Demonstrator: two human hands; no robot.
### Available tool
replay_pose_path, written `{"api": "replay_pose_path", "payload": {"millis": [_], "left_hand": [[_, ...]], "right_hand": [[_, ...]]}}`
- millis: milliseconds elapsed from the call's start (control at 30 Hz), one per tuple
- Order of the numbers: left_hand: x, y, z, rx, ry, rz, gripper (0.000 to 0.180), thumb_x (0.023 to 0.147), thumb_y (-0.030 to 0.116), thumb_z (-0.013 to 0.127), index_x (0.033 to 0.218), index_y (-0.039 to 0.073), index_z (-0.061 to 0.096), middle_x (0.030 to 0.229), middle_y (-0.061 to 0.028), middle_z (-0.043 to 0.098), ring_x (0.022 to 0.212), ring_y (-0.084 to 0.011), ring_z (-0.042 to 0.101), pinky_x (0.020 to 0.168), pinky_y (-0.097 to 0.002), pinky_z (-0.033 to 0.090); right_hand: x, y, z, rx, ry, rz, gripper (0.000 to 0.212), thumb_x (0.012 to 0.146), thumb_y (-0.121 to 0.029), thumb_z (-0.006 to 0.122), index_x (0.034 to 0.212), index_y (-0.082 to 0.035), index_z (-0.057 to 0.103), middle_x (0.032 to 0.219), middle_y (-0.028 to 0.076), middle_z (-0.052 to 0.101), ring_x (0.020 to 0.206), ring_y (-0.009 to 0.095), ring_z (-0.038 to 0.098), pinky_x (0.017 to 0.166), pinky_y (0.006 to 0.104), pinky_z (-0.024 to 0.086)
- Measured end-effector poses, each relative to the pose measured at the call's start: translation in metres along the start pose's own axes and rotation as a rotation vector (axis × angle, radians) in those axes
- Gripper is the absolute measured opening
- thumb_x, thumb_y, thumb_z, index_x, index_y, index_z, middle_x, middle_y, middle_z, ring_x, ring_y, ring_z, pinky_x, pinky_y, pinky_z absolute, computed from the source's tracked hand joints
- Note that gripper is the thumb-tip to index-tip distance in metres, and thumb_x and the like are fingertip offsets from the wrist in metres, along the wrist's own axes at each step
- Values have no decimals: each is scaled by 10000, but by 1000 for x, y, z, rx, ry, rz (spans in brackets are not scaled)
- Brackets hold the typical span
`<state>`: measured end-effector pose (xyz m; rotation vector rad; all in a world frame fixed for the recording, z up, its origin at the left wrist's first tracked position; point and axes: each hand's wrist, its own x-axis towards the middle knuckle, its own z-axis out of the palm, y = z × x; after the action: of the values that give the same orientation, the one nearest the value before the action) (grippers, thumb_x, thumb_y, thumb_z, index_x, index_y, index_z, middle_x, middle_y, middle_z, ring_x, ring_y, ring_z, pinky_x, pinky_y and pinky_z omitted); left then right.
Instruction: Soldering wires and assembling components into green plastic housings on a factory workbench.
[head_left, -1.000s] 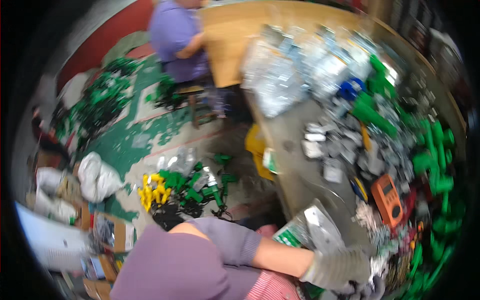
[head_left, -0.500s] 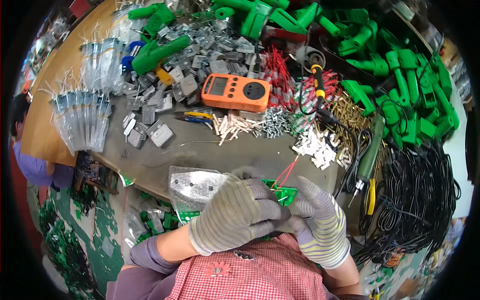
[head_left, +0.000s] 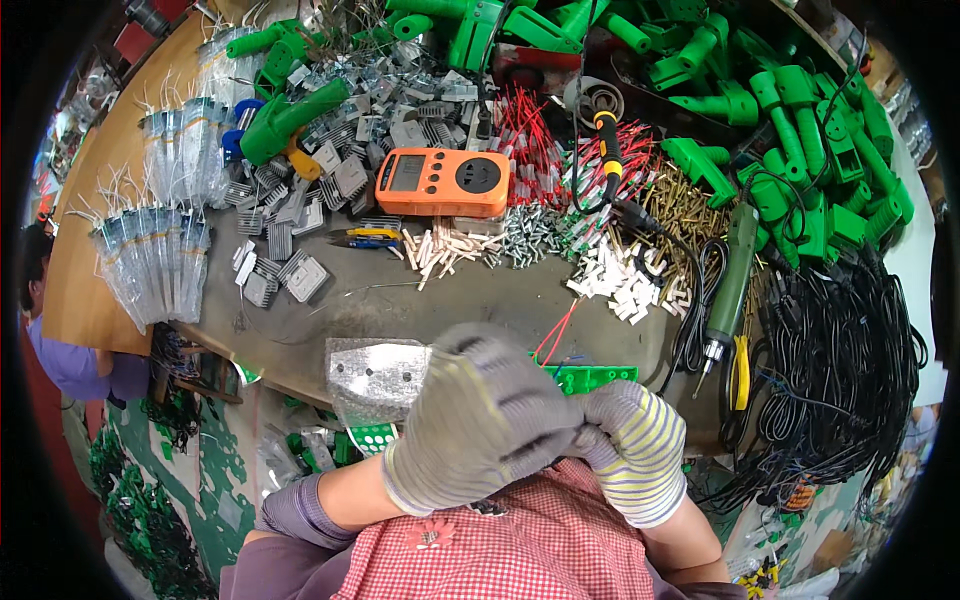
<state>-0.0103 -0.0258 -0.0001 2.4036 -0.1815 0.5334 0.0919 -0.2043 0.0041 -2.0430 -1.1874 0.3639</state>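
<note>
Both my hands wear grey gloves with yellow stripes and meet close to my body at the table's near edge. My left hand [head_left: 480,420] is curled and smeared by motion; what its fingers hold is hidden. Closed at the near side of a green plastic housing [head_left: 598,378], my right hand [head_left: 637,445] grips it with bent fingers. Two thin red wires [head_left: 558,330] rise from the housing's left end. Beside my left hand lies a silvery plate [head_left: 375,378] with small dark holes, in clear wrap.
An orange multimeter [head_left: 443,182] lies mid-table behind white tubes [head_left: 440,250], screws [head_left: 530,238] and white connectors [head_left: 612,280]. Grey finned metal pieces [head_left: 302,276] are heaped left. A green electric screwdriver [head_left: 735,270], yellow-handled pliers [head_left: 741,372] and black cables [head_left: 835,370] lie right; green housings [head_left: 795,120] pile behind.
The green housing has turned and shifted right, so more of its length shows past my fingers. My left hand has moved slightly and blurred; the whole view has shifted a little.
</note>
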Motion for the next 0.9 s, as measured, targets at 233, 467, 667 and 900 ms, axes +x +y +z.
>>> {"api": "replay_pose_path", "payload": {"millis": [233,467,667,900], "left_hand": [[12,-8,-19,-218,-99,-206,942,666,389,883,1439,55,461,1132,-72,671,1082,-283,592,972,-426,414],[7,-8,-8,-548,-45,-190,770,752,153,847,1423,60,483,1035,-87,694,898,-180,661,823,-322,505],[-2,-6,-11,-755,113,-394,557,772,9,801,1289,8,593,895,-90,716,809,-126,677,701,-262,538],[-2,-1,-14,-612,115,-370,453,775,-5,791,1200,0,634,852,-82,719,766,-136,684,714,-259,545]], "right_hand": [[2,9,1,107,130,-98,161,880,-191,710,986,-70,711,803,95,655,710,288,654,630,383,517],[2,4,0,58,86,-158,116,858,-131,704,899,-27,678,784,133,645,684,321,640,619,401,518],[4,4,1,17,31,-175,135,808,-151,708,855,-28,677,741,149,640,658,350,632,606,437,509],[6,2,-1,-6,-34,-178,238,839,-257,715,877,-26,676,734,152,636,651,347,630,604,439,504]]}}
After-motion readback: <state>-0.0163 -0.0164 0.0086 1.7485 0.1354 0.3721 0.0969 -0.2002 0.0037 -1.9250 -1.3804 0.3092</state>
